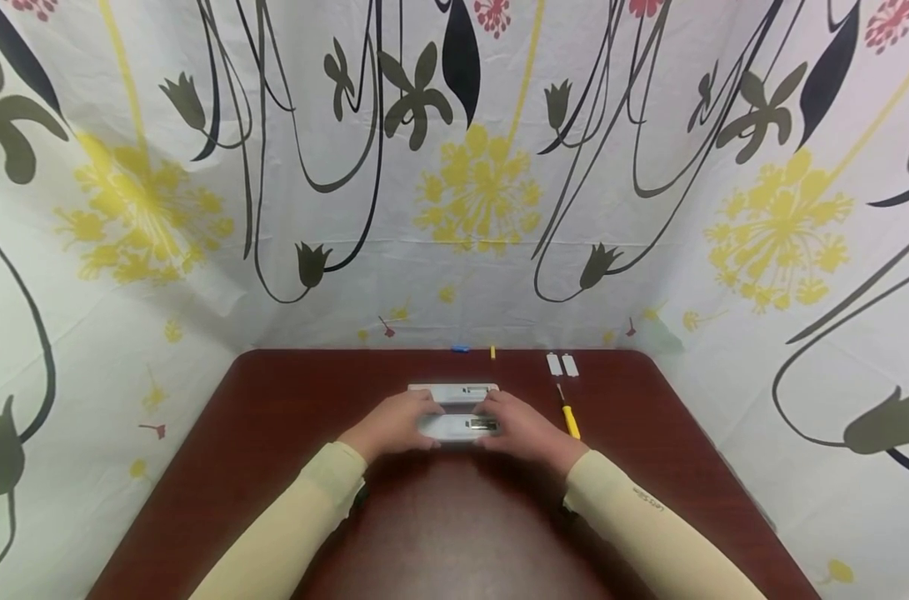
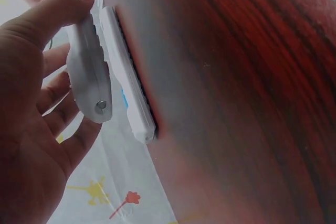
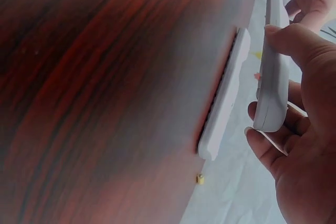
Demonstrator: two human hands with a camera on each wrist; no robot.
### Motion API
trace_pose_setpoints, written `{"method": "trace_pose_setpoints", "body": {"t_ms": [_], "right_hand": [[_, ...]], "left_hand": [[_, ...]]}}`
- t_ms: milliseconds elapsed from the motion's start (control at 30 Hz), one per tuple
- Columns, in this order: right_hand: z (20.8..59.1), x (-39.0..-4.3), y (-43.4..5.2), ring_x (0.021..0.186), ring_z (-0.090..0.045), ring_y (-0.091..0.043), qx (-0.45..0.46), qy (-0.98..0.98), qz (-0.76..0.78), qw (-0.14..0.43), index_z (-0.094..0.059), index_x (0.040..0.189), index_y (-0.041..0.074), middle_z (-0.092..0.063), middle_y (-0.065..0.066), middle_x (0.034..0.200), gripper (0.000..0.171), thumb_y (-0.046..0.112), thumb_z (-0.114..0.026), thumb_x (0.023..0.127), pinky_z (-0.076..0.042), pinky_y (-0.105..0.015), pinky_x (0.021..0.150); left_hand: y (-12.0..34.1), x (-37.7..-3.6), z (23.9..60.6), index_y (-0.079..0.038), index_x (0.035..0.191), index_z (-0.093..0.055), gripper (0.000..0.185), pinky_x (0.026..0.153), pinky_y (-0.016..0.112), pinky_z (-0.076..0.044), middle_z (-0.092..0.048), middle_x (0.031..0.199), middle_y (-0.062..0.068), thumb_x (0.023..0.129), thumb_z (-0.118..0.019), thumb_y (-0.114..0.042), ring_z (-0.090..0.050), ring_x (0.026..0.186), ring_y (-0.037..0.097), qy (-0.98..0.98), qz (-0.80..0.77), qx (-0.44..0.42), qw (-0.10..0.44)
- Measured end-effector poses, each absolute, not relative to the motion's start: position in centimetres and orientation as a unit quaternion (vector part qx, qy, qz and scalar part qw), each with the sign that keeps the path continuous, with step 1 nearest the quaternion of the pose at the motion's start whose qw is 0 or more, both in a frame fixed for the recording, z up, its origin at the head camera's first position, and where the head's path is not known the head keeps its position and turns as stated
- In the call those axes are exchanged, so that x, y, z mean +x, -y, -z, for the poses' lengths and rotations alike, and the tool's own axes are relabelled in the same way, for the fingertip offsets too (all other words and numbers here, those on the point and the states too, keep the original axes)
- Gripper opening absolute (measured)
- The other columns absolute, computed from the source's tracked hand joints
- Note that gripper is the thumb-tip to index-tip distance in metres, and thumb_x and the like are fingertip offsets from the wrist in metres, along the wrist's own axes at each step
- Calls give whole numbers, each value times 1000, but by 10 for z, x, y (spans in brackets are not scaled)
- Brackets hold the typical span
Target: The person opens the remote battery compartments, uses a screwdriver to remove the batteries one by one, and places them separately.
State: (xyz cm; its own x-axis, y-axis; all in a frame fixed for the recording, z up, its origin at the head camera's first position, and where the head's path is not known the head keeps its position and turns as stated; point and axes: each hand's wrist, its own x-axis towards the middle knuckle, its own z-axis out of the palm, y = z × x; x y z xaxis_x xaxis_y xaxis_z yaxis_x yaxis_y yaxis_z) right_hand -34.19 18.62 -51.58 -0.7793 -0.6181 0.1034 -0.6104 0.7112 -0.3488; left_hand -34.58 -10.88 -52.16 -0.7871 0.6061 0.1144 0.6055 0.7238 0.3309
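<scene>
Both hands hold a white remote control (image 1: 448,428) between them, back side up, its battery compartment (image 1: 483,424) uncovered. My left hand (image 1: 392,423) grips the left end, thumb on the near edge and fingers on the far one. The right end is gripped the same way by my right hand (image 1: 527,427). In the left wrist view the held remote (image 2: 89,77) is raised off the table, its buttoned face downward. A second white remote (image 1: 441,392) lies just behind it, face down on the table, also with an uncovered compartment.
To the right lies a yellow-handled screwdriver (image 1: 570,419). Two white battery covers (image 1: 562,365) sit near the back right edge. A small blue cylinder (image 1: 460,349) and a small yellow cylinder (image 1: 492,352) lie at the table's back edge. Patterned cloth (image 1: 469,283) hangs behind and at both sides.
</scene>
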Motion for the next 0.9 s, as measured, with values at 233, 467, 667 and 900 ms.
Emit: {"method": "trace_pose_setpoints", "body": {"t_ms": [233,467,667,900], "right_hand": [[523,-346,-187,109,-59,-11,-321,-928,188,25,-73,134,22,-65,7,127,45,45,-86,98,-56,-35,100],[531,-350,-183,106,-59,-10,-323,-930,173,18,-75,132,20,-66,8,121,42,42,-86,99,-56,-34,97],[533,-352,-179,102,-58,-11,-329,-931,157,19,-77,130,18,-64,9,114,41,43,-86,99,-55,-34,94],[536,-355,-179,103,-58,-12,-332,-930,154,17,-78,129,17,-65,9,114,41,42,-87,98,-55,-35,94]], "left_hand": [[107,-344,520,-18,134,-78,47,104,38,-56,-68,122,-4,93,-92,-38,-65,110,13,-932,-168,319,16],[106,-345,522,-15,134,-77,45,105,40,-55,-69,123,-1,94,-91,-30,-65,112,17,-934,-167,315,25],[105,-347,525,-12,133,-77,46,105,41,-55,-69,123,2,93,-93,-28,-66,113,19,-935,-167,310,29],[104,-350,528,-11,133,-76,48,106,40,-54,-70,124,2,93,-94,-29,-66,114,18,-937,-162,306,32]]}}
